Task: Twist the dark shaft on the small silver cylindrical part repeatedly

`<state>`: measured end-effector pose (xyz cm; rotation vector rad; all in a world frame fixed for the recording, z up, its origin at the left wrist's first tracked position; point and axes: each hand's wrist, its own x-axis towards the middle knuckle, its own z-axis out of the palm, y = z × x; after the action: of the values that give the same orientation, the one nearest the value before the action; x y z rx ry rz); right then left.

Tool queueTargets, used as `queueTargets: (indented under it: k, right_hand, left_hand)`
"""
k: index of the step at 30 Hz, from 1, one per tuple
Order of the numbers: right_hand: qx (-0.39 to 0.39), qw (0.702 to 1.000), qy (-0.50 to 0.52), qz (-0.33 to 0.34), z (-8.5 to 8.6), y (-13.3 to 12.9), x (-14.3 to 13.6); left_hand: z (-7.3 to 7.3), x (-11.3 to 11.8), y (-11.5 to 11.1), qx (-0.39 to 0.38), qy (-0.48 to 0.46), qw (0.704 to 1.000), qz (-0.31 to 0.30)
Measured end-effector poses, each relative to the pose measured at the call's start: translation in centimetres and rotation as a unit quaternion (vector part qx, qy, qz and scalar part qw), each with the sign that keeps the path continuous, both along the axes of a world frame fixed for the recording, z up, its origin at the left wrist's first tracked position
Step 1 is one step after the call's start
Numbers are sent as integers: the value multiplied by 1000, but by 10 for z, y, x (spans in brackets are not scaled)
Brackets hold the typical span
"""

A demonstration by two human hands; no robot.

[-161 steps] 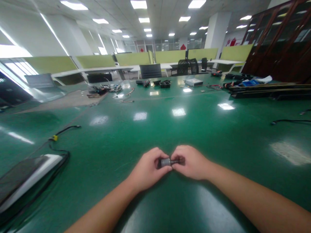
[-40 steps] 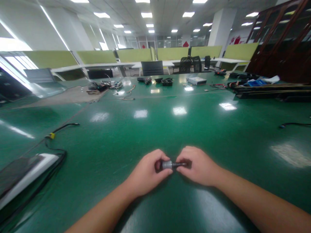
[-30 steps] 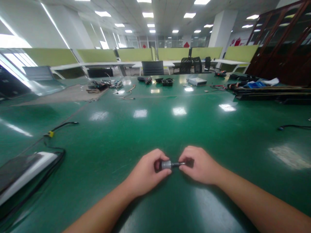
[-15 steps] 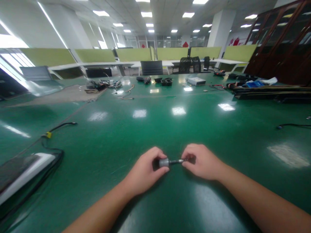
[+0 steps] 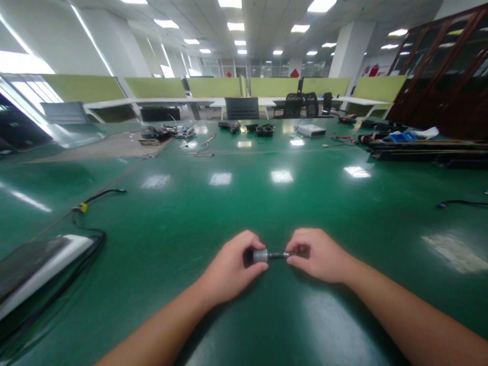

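Note:
In the lower middle of the head view, a short grey cylinder (image 5: 261, 255) lies level, with a thin dark shaft (image 5: 277, 254) coming out of its right side. My left hand (image 5: 233, 264) is closed around the cylinder, thumb in front and fingers behind. The cylinder's left end is partly hidden inside that hand. On the other side, my right hand (image 5: 318, 255) pinches the tip of the shaft between thumb and fingertips. Its curled fingers cover the shaft's far end. Both hands are low over the green tabletop (image 5: 244, 208).
At left lies a flat dark-and-white device (image 5: 72, 249) with a black cable (image 5: 104, 193). Black parts (image 5: 263, 130), a white box (image 5: 311, 130) and electronics (image 5: 168, 132) stand along the back. Long dark strips (image 5: 423, 151) are stacked at right, near another cable (image 5: 465, 203).
The camera view has shifted a little, moving the background to the right in the picture. Both hands keep their grip, and the gap between them looks slightly narrower.

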<state>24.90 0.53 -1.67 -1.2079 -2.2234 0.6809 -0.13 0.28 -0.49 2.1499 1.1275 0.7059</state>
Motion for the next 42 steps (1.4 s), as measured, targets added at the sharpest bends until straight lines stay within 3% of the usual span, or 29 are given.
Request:
queueTargets:
  k: [7, 11, 17, 42]
  right_hand:
    - [42, 999, -1, 26, -7, -6, -25]
    - [41, 998, 4, 51, -9, -7, -22]
    - [31, 999, 20, 37, -10, -6, -21]
    - [42, 998, 25, 46, -5, -6, -20]
  left_hand:
    - [-4, 3, 0, 32, 7, 999, -24]
    - [-1, 3, -1, 25, 3, 999, -30]
    - [4, 3, -2, -21, 19, 999, -22]
    - [2, 4, -2, -12, 10, 1000, 0]
